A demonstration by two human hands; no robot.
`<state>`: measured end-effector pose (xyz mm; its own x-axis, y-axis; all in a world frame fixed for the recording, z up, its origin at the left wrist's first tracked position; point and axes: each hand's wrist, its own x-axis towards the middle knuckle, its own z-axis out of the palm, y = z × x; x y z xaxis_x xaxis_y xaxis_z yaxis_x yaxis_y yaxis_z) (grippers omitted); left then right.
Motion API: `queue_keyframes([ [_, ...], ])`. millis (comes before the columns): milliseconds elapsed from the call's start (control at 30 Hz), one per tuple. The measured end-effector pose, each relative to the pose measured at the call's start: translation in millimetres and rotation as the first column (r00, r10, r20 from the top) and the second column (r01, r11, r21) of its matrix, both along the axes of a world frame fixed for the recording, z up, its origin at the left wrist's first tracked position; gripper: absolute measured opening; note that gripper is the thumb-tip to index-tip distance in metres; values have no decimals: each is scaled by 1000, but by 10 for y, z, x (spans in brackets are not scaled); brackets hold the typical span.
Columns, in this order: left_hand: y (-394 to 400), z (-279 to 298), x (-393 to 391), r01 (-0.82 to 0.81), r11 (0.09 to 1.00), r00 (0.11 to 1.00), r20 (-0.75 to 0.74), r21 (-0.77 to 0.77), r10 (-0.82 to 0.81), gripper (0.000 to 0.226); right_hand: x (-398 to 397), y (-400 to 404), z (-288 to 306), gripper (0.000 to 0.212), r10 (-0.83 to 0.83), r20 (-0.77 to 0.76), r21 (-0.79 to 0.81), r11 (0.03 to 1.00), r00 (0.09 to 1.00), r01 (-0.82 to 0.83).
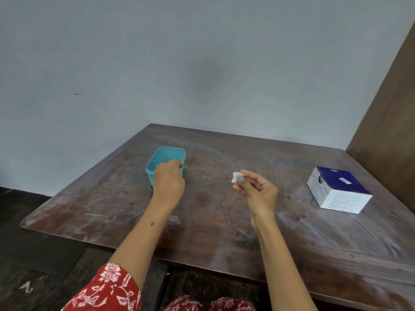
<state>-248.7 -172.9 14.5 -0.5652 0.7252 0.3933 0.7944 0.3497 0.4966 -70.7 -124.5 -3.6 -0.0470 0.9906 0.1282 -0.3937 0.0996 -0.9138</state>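
Teal plastic container [170,148] sits open on the wooden table [213,232], directly under the left hand [168,180]. That hand lies over the container's near rim, its fingers [174,163] bent down over the edge. The fingertips are hidden, so whether they actually grip the wall or only rest on it cannot be told. The right hand [258,190] is raised off the table, well to the right of the container and apart from it, palm turned inward. Its thumb and forefinger [247,173] pinch a small white scrap [234,176], which sticks out past the fingertips towards the left hand; the other fingers are loosely curled. Further right of the right hand, near the table's edge, stands a purple-and-white cardboard box [339,189]. A red floral sleeve [105,288] covers the left upper arm
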Motion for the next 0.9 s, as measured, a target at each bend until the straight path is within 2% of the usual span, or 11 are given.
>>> queue_keyframes([
  [133, -15, -8, -73, -4, 1000, 1000, 30, 19, 3, 33, -18, -36, -24, 19, -2, 17, -5, 1000, 1000, 2],
  [267, -80, 70, -13, 19, 1000, 1000, 3, 25, -19, 28, 13, -57, -6, 19, -16, 22, -1, 1000, 1000, 16],
  [400, -212, 264, 458, 217, 943, 968, 70, 250, -242, 32, 138, -126, 107, 15, -30, -7, 18, 999, 1000, 30],
  [533, -401, 332, 1219, 355, 824, 796, 319, 441, -514, 22, 502, -350, 229, 13, -85, 27, 96, 992, 996, 82],
  [667, -595, 214, 1934, 402, 755, 635, 436, 518, -637, 20, 1183, -714, 236, 14, -227, 140, 190, 962, 964, 198],
  [767, -727, -42, 2527, 496, 705, 529, 467, 507, -709, 24, 1806, -997, 38, 12, -335, 177, 170, 937, 925, 306],
  [900, -896, -522, 3237, 638, 658, 417, 539, 401, -732, 24, 2540, -1319, -435, 15, -462, 246, 126, 887, 852, 444],
])
